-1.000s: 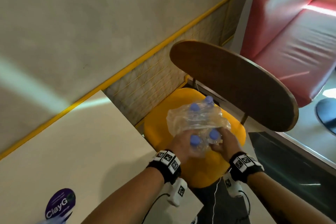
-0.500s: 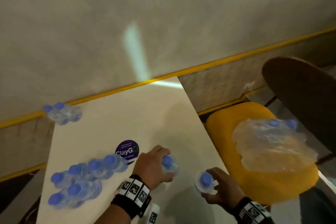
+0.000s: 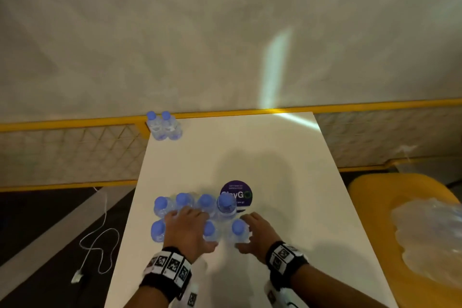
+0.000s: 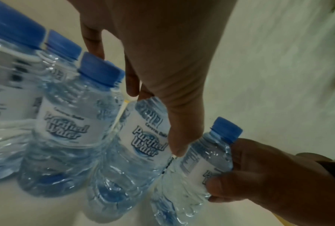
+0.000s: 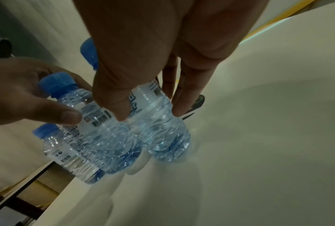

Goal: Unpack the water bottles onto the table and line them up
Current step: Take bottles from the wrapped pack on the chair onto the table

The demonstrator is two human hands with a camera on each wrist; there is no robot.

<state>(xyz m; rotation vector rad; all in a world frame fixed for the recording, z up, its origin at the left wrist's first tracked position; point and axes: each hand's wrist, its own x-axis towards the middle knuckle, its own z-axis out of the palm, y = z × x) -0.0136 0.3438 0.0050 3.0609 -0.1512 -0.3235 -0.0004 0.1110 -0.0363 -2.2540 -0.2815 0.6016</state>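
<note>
Several small clear water bottles with blue caps stand in a cluster (image 3: 182,207) at the near left of the white table (image 3: 275,162). My left hand (image 3: 187,229) reaches over the cluster and grips one bottle (image 3: 208,231) (image 4: 141,146) by its body, thumb on the near side. Just to its right, my right hand (image 3: 257,232) grips another bottle (image 3: 238,229) (image 5: 161,122) between thumb and fingers. Both bottles stand upright with their bases on the table, side by side in the front row. Two more bottles (image 3: 163,126) stand at the far left corner.
A purple round sticker (image 3: 238,189) lies on the table behind the cluster. To the right stands a yellow chair (image 3: 370,195) holding the crumpled plastic pack wrap (image 3: 430,237). A white cable (image 3: 100,245) lies on the floor at the left. A wall rises behind the table.
Both hands lifted a bottle each out of the wrap on the chair, carried them left over the table, and now hold them standing beside the cluster.
</note>
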